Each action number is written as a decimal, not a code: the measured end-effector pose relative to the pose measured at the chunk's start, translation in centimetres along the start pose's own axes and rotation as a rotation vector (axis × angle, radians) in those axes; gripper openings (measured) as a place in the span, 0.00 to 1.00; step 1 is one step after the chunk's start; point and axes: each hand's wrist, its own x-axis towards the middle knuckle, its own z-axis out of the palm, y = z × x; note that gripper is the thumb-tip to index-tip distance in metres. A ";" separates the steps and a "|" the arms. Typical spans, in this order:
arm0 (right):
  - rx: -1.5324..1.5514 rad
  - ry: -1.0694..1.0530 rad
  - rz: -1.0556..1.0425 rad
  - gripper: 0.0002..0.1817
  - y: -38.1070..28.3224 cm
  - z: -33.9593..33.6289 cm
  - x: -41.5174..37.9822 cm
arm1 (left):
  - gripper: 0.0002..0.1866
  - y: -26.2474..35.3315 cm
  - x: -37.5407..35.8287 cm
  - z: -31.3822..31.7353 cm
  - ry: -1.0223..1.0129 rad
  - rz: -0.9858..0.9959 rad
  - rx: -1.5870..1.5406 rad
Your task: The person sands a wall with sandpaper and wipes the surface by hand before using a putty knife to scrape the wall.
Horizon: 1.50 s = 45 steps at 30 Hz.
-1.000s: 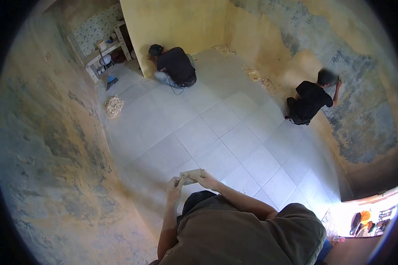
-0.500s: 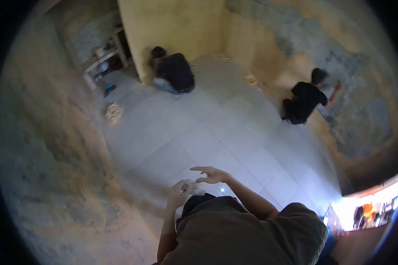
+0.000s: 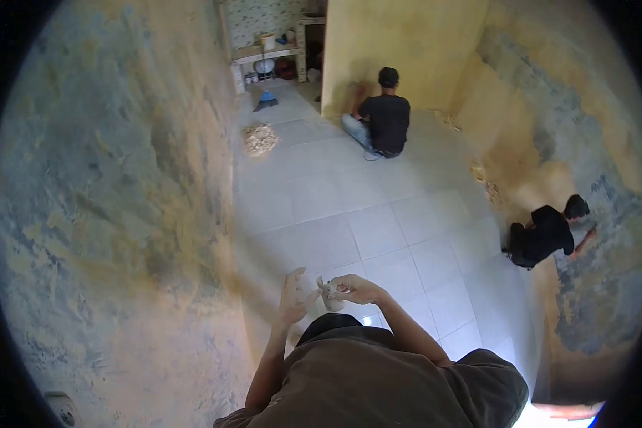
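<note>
In front of my torso, my right hand [image 3: 358, 289] pinches a small whitish crumpled thing [image 3: 331, 298], which looks like a thin bag or a rag; its exact kind I cannot tell. The thing hangs down from the fingertips, over the tiled floor. My left hand [image 3: 291, 299] is just to the left of it, fingers apart and pointing up and forward. One left finger reaches close to the edge of the crumpled thing.
A stained plaster wall [image 3: 135, 214] rises close on my left, with a socket [image 3: 64, 409] low on it. One person [image 3: 386, 118] sits at the yellow wall, another person [image 3: 546, 235] crouches at the right wall. A scrap pile [image 3: 261, 140] and a blue broom [image 3: 266, 101] are on the floor [image 3: 314, 185].
The whitish crumpled thing has passed from my left hand to my right. My left hand has opened. The view has turned left, so the room appears shifted right.
</note>
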 end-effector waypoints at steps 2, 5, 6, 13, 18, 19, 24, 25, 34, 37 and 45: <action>0.018 0.041 0.060 0.08 -1.0 0.9 1.4 | 0.25 -2.0 -1.3 -0.8 0.028 -0.079 -0.141; 0.239 0.096 0.083 0.07 -0.3 2.8 3.5 | 0.24 -3.5 -3.1 -2.7 -0.144 -0.239 -0.390; 0.273 0.115 0.085 0.07 -0.2 3.7 4.1 | 0.23 -3.4 -3.7 -3.3 -0.173 -0.272 -0.451; 0.349 0.146 0.087 0.13 0.7 7.6 5.5 | 0.17 -6.1 -6.2 -6.3 -0.141 -0.352 -0.396; 0.419 -0.007 0.068 0.17 -1.3 8.1 5.0 | 0.18 -6.3 -6.1 -7.6 -0.060 -0.382 -0.479; 0.417 -0.043 0.057 0.17 -1.6 7.8 5.1 | 0.19 -6.1 -5.8 -7.7 -0.037 -0.383 -0.486; 0.306 -0.128 0.095 0.20 -2.2 5.6 6.2 | 0.21 -6.3 -2.9 -6.9 0.030 -0.360 -0.459; 0.282 -0.116 0.085 0.21 -2.1 5.1 6.7 | 0.21 -6.5 -2.0 -6.6 0.031 -0.355 -0.389; 0.406 -0.095 0.248 0.30 3.0 -2.4 13.9 | 0.18 -5.6 8.7 -4.6 0.213 -0.127 -0.194; 0.515 -0.130 0.121 0.29 1.6 -6.2 15.2 | 0.20 -4.5 12.1 -4.0 0.166 -0.257 -0.420; 0.467 -0.143 0.094 0.25 4.0 -11.5 16.8 | 0.19 -5.7 17.0 -1.4 0.099 -0.361 -0.290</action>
